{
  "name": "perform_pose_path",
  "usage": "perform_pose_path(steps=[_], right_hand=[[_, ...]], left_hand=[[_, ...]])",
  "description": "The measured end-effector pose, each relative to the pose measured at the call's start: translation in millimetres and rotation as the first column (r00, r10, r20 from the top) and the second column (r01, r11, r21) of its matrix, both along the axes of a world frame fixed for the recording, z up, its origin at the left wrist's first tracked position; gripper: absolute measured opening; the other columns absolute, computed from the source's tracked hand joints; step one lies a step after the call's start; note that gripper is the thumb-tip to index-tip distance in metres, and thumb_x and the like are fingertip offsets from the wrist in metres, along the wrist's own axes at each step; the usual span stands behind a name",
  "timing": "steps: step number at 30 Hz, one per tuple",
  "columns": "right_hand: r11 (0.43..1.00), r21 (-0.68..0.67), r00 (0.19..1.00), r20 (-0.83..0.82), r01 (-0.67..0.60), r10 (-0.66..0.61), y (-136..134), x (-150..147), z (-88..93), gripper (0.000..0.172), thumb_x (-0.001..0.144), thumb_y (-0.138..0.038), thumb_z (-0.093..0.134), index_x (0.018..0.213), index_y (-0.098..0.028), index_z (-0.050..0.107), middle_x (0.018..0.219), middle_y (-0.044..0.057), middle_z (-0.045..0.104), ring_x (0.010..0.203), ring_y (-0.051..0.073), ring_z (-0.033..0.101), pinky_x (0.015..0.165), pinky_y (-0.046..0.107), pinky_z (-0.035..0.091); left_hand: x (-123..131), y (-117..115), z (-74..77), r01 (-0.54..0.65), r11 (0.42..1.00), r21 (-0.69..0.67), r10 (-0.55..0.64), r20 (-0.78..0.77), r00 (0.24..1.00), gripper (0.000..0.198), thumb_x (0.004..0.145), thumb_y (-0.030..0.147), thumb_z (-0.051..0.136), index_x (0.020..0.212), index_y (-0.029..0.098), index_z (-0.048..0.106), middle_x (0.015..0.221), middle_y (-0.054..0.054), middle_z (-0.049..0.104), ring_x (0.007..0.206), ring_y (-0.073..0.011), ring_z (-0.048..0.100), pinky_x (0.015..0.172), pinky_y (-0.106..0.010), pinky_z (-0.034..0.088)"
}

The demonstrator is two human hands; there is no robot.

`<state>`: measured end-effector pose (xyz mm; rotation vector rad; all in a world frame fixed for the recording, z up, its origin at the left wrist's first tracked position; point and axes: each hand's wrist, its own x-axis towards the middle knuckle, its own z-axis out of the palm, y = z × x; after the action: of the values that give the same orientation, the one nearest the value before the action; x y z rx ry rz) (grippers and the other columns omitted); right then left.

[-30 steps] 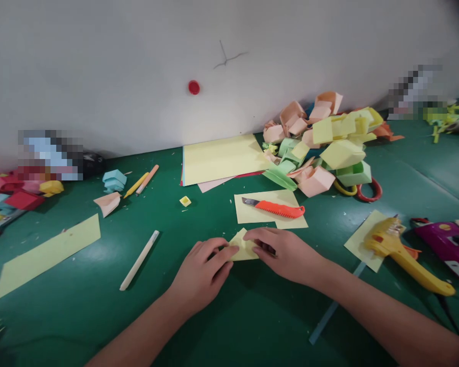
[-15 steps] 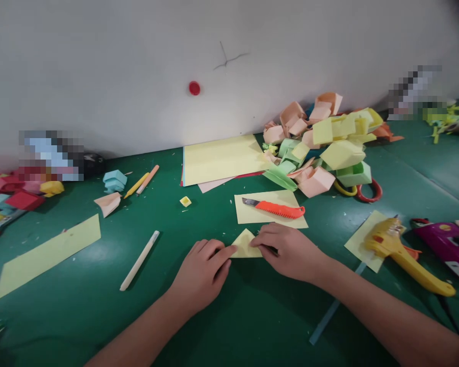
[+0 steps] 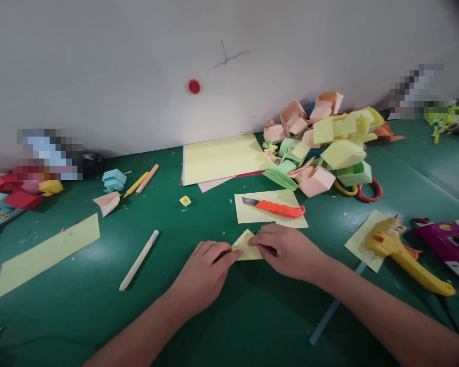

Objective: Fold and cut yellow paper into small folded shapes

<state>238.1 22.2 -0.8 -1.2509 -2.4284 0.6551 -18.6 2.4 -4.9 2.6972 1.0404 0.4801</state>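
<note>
A small piece of yellow paper (image 3: 246, 252), folded to a triangle with its point away from me, lies on the green table. My left hand (image 3: 204, 267) is closed at its left corner, the thumb pressing on the paper and the index finger along its edge. My right hand (image 3: 286, 250) pinches the right side and hides that corner. Just beyond, an orange utility knife (image 3: 279, 209) with its blade out rests on a yellow paper rectangle (image 3: 240, 216). A tiny yellow folded paper piece (image 3: 185, 201) sits to the upper left.
Folded paper boxes (image 3: 342, 154) are heaped at back right beside scissors (image 3: 370, 191). A yellow glue gun (image 3: 409, 255) lies at right. Yellow sheets (image 3: 222, 160) are stacked against the wall. On the left are a pale rolled paper stick (image 3: 139, 260) and a yellow strip (image 3: 48, 257).
My left thumb has slid a little to the right over the folded paper. My right fingertips have shifted slightly left and up along its edge. Everything else lies as before.
</note>
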Motion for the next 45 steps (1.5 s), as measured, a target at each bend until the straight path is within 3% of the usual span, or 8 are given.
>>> perform_pose_path(steps=[12, 18, 26, 35, 45], right_hand=[[0.999, -0.006, 0.999, -0.003, 0.052, -0.052, -0.7, 0.7, 1.6, 0.028, 0.093, -0.013, 0.051, 0.105, -0.021, 0.074, 0.091, 0.006, 0.070, 0.085, 0.020, 0.067, 0.074, 0.032, 0.049], [0.997, 0.004, 0.997, -0.008, 0.072, -0.072, 0.2, 0.3, 1.0, 0.028, 0.094, -0.015, 0.050, 0.105, -0.021, 0.075, 0.090, 0.006, 0.071, 0.083, 0.020, 0.068, 0.071, 0.032, 0.050], [0.996, -0.007, 0.996, -0.018, 0.090, -0.090, -0.7, 1.1, 1.1, 0.028, 0.095, -0.017, 0.049, 0.104, -0.020, 0.075, 0.095, 0.007, 0.072, 0.088, 0.022, 0.068, 0.078, 0.035, 0.053], [0.995, -0.012, 0.995, 0.006, 0.100, -0.100, -0.1, -0.3, 4.3, 0.027, 0.096, -0.017, 0.048, 0.104, -0.021, 0.073, 0.096, 0.006, 0.073, 0.087, 0.021, 0.068, 0.076, 0.033, 0.051], [0.997, 0.006, 0.994, 0.076, 0.073, -0.073, -0.6, -0.3, 0.1, 0.042, 0.095, -0.016, 0.046, 0.132, -0.021, 0.066, 0.104, 0.009, 0.072, 0.093, 0.024, 0.068, 0.081, 0.037, 0.053]], left_hand=[[-1.9, -0.2, -0.9, -0.013, 0.995, -0.099, 0.026, 0.127, 0.992, 0.038, 0.100, 0.010, 0.044, 0.131, 0.024, 0.062, 0.118, -0.009, 0.062, 0.101, -0.0168, 0.064, 0.084, -0.028, 0.057], [-1.7, -0.1, -0.8, 0.001, 0.992, -0.123, 0.016, 0.136, 0.991, 0.033, 0.101, 0.012, 0.044, 0.126, 0.023, 0.063, 0.118, -0.009, 0.062, 0.104, -0.0180, 0.063, 0.087, -0.031, 0.056], [-0.8, -0.4, 1.3, 0.022, 0.998, -0.058, -0.020, 0.036, 0.999, 0.039, 0.100, 0.018, 0.047, 0.138, 0.023, 0.055, 0.129, -0.009, 0.064, 0.114, -0.0243, 0.058, 0.096, -0.042, 0.051], [0.1, -0.1, 1.8, 0.031, 0.999, -0.044, -0.035, -0.105, 0.994, 0.045, 0.100, 0.012, 0.041, 0.143, 0.020, 0.052, 0.145, -0.007, 0.058, 0.126, -0.0261, 0.052, 0.097, -0.044, 0.047], [-0.7, 0.5, 0.2, 0.048, 0.998, -0.030, -0.052, -0.120, 0.991, 0.045, 0.101, 0.015, 0.042, 0.145, 0.019, 0.050, 0.145, -0.005, 0.058, 0.126, -0.0273, 0.050, 0.096, -0.046, 0.046]])
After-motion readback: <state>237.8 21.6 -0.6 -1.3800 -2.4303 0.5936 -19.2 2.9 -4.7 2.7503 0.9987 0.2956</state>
